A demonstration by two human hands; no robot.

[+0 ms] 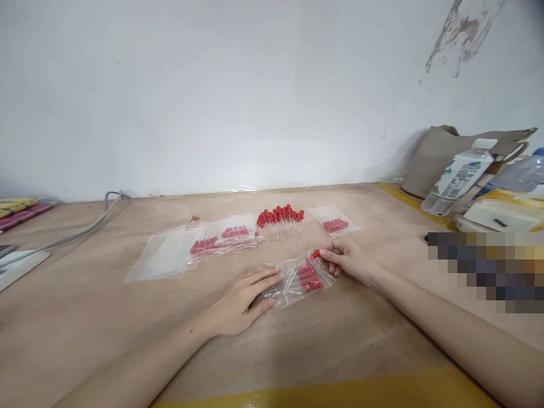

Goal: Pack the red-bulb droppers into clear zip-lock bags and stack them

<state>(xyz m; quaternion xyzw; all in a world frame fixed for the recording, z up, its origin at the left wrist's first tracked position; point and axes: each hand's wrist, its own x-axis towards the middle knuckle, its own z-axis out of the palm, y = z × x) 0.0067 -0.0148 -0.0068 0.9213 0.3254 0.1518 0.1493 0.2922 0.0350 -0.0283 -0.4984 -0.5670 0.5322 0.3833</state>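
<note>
On the table in front of me lies a clear plastic zip bag (280, 296) with several red-capped glass droppers (310, 277) inside. My left hand (242, 300) rests flat on the bag's left end, fingers stretched and apart. At the bag's right end, my right hand (346, 260) pinches the red bulb of a dropper (315, 254) whose stem points into the bag. Farther back, a loose pile of red-bulbed droppers (280, 218) lies on the table. Filled bags (225, 237) overlap left of that pile, and one more filled bag (335, 221) lies right of it.
Flat, unfilled-looking clear bags (159, 255) lie at the left. A grey cable (91, 226) crosses the table's left side. A plastic bottle (461, 175) and a grey-brown bag (437, 156) stand at the right by the white wall (255, 96). A blurred patch covers the right edge.
</note>
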